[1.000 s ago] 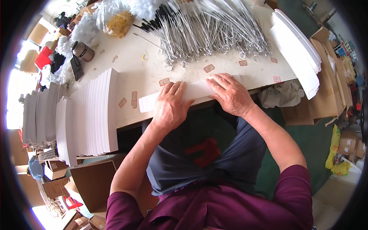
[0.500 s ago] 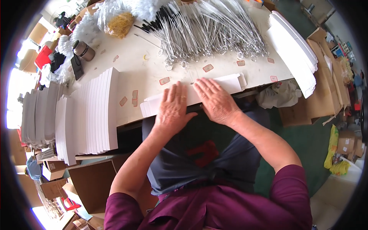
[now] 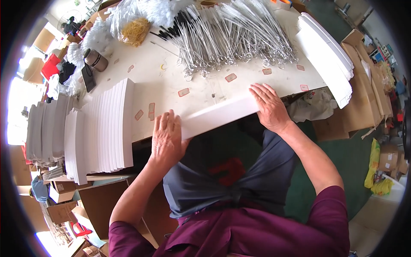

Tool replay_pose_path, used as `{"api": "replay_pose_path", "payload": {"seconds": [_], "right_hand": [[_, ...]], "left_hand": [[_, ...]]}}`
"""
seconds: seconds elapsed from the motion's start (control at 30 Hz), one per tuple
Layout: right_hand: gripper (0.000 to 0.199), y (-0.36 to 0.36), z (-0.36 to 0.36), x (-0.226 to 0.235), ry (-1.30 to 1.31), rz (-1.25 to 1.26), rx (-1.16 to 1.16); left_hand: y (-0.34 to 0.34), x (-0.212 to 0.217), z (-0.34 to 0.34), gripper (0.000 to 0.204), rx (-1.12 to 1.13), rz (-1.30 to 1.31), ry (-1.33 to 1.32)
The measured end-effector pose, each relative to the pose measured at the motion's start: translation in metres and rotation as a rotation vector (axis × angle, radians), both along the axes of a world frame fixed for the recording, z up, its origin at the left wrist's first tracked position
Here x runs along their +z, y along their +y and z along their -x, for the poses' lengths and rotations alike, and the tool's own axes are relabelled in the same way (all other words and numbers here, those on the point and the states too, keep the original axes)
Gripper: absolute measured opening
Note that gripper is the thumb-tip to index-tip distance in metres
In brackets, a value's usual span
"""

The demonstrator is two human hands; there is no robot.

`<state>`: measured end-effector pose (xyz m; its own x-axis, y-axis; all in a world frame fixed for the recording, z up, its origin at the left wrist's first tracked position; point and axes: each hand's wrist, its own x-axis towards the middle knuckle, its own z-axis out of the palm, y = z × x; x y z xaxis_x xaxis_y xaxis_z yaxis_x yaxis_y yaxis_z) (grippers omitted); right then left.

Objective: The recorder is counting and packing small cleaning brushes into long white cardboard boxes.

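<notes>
A worker seated at a long pale bench (image 3: pixel 171 85) is pressing a long white card strip (image 3: pixel 218 115) along the near edge, the left hand (image 3: pixel 166 136) lying flat with fingers spread on one end and the right hand (image 3: pixel 269 106) spread flat over the other; neither grip is closing around anything, both palms simply bearing down on the strip, which is lying between them and overhanging the lap. Doing this well looks to be a matter of keeping even pressure at both ends so the strip is sitting straight against the bench edge and not bowing in the middle. Beyond the right hand, a heap of shiny metal wire pieces (image 3: pixel 235 34) is sprawling across the far side of the bench, and small reddish-rimmed stickers (image 3: pixel 184 92) are dotting the surface just past the strip. Outward of the left hand, rows of stacked white cards (image 3: pixel 107 124) are standing on edge; outward of the right, another white stack (image 3: pixel 325 51) is fanning over brown cardboard boxes (image 3: pixel 364 85). The floor underneath is showing green.
</notes>
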<state>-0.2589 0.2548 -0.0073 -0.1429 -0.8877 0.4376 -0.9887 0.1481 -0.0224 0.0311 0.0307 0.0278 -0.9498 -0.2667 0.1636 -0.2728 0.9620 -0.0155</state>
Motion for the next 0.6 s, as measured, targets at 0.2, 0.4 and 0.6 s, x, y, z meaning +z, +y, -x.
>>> {"api": "replay_pose_path", "payload": {"seconds": [0.2, 0.4, 0.6], "right_hand": [[0.037, -0.011, -0.056, 0.03, -0.086, 0.079, 0.226], [0.045, -0.02, -0.086, 0.041, -0.24, 0.063, 0.238], [0.052, 0.014, -0.094, 0.033, -0.549, 0.285, -0.005]], "left_hand": [[0.045, 0.05, 0.013, 0.074, -0.086, -0.564, -0.153], [0.053, 0.031, 0.032, 0.059, 0.023, -0.814, -0.216], [0.049, 0.02, 0.001, 0.053, 0.172, -0.841, -0.169]]}}
